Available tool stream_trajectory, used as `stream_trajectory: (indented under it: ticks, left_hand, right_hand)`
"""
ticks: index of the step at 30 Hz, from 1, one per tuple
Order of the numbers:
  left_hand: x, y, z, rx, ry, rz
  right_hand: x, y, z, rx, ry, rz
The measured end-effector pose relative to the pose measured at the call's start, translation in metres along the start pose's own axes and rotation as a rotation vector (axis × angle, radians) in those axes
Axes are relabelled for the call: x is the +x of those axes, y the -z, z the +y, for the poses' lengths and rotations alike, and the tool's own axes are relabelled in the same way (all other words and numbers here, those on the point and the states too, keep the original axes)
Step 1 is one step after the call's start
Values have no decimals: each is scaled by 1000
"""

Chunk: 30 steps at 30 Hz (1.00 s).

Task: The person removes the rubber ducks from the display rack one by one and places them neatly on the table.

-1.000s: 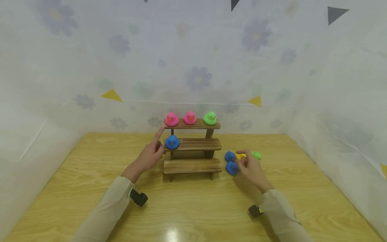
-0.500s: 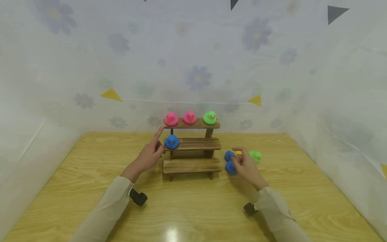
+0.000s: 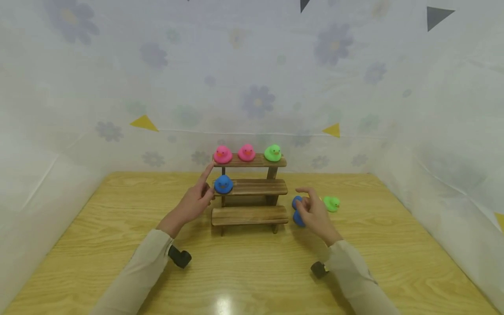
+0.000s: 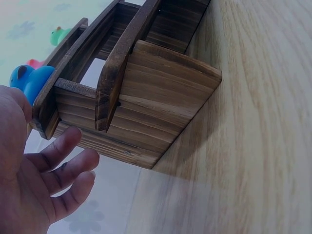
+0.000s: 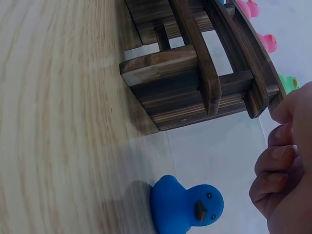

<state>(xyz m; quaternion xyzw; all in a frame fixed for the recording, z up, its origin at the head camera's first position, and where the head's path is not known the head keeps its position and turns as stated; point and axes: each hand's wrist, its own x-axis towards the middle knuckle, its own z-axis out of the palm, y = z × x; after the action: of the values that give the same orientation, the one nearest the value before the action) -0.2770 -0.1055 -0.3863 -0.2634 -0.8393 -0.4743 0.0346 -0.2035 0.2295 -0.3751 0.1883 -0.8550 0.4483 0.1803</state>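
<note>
A three-tier wooden stand [image 3: 250, 215] carries a left pink duck [image 3: 222, 155], another pink duck [image 3: 246, 153] and a green duck [image 3: 272, 153] on top. At the middle tier's left end sits a blue duck [image 3: 223, 184]. My left hand [image 3: 192, 204] stretches its index finger to the top tier's left end; its other fingers are loosely bent beside the blue duck. Over the loose ducks hovers my right hand [image 3: 317, 218], index finger and thumb apart, nothing visible between them. It partly covers two blue ducks [image 3: 298, 218] and hides most of a yellow one.
A second green duck [image 3: 331, 204] lies on the wooden table [image 3: 252, 271] right of my right hand. In the right wrist view a blue duck [image 5: 185, 204] rests near the stand's end. White flowered sheeting [image 3: 189, 87] encloses the table at the back and sides.
My right hand has moved left from the yellow duck to above the blue ones, uncovering the green duck on the table. My left hand has stayed at the stand.
</note>
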Motion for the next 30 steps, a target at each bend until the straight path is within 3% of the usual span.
stream_trajectory:
  ticks: [10, 18, 30]
  left_hand:
    - [1, 1, -4, 4, -25, 9]
    - [0, -1, -6, 0, -34, 9]
    - [0, -2, -6, 36, -66, 37]
  right_hand:
    - [8, -12, -9, 11, 56, 34]
    - [13, -19, -16, 11, 54, 42]
    - [21, -27, -25, 86, 75, -3]
